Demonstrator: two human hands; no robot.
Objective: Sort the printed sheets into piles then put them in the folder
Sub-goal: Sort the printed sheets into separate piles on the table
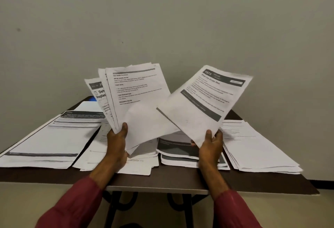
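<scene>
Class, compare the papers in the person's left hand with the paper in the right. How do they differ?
The bundle in the left hand is several fanned sheets; the sheet in the right hand looks single. The bundle's front page is mostly text; the sheet has a dark header reading 1573. The bundle leans left, the sheet right. Both are printed white paper, held above the table.

The fanned sheets [139, 94] at centre are thin matt white paper, creased and curled at the corners. The single sheet [204, 99] to their right is the same matt paper, lightly crumpled. The piles [256, 148] below are matt paper too. The tabletop [173, 179] is dark brown and smooth with a dull sheen. The table legs [188, 209] look like black metal. The sleeves [72, 208] at the bottom are dark red cloth. The wall [162, 20] is matt.
</scene>
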